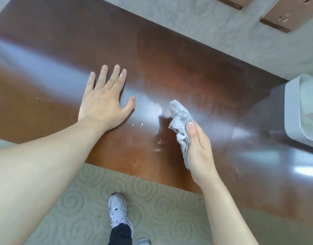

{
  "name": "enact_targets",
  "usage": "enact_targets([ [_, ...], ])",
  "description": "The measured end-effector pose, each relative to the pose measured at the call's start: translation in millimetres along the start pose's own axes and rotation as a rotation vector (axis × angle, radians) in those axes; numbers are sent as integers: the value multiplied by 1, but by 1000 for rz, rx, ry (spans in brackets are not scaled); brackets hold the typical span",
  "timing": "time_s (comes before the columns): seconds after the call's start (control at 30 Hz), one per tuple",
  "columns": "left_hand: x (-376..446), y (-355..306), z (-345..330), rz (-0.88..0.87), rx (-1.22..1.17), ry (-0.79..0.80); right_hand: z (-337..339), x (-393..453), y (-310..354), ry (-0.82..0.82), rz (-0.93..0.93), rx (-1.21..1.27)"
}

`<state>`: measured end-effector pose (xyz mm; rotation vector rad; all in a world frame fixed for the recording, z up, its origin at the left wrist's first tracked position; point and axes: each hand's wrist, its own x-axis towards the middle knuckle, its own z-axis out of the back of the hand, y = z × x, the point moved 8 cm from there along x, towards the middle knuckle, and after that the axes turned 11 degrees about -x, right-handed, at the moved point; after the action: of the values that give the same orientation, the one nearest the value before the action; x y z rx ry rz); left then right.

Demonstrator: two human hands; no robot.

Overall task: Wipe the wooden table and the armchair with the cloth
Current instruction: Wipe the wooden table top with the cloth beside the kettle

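cloth (180, 124) bunched in right hand (198, 149), above table (46, 106)

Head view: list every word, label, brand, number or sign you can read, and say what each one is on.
No readable text anywhere.
White container at the table's right edge: a small reddish patch shows inside, too blurred to read.
Brown panels at the top right: small cut-out marks only, no letters.
Shoe: no legible brand.
Cloth in the right hand, and the left hand: no print.

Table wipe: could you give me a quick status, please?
Left hand flat on table, open. Right hand grips cloth, on the surface. White bin at table's right end; smears near cloth.
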<state>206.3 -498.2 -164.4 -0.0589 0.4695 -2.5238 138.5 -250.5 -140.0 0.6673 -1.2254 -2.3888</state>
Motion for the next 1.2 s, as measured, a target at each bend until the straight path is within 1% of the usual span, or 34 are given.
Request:
enact_targets([
  [0.03,0,0,0,-2,-3,-4,-3,-18,-1,-6,24,-27],
  [0.07,-1,-1,0,-4,-6,-6,-11,-36,-1,9,48,-110],
  [0.13,-1,-1,1,-8,-8,-6,-40,-60,3,100,173,-455],
  [0.2,-2,-1,1,-11,-4,-8,-61,-63,2,107,296,-857],
  [0.23,-2,-2,1,-13,-1,-9,-66,-57,2,95,296,-951],
  [0.27,-3,-2,1,-15,2,-12,-67,-47,4,84,281,-988],
  [0.4,-3,-1,0,-19,12,-17,-68,5,18,42,295,-1043],
  [0.57,-3,-2,-1,-22,15,-4,-56,115,42,-5,262,-1046],
  [0.63,-2,-2,-1,-25,21,-6,-55,150,52,1,253,-1064],
  [0.7,-1,-1,-1,-30,26,-5,-57,163,56,24,241,-1057],
  [0.8,-2,1,-2,-38,33,-8,-62,140,53,41,248,-1007],
  [0.9,-3,1,-3,-44,19,9,-72,70,39,79,257,-927],
  [1.0,-7,-1,2,-47,-44,11,-79,-9,25,118,196,-821],
  [1.1,-10,4,8,54,-37,-23,-92,-61,18,128,144,-782],
  [1.17,-7,8,6,122,9,-14,-101,-72,17,105,150,-841],
  [1.2,-6,9,4,129,20,-7,-102,-69,19,88,165,-887],
])
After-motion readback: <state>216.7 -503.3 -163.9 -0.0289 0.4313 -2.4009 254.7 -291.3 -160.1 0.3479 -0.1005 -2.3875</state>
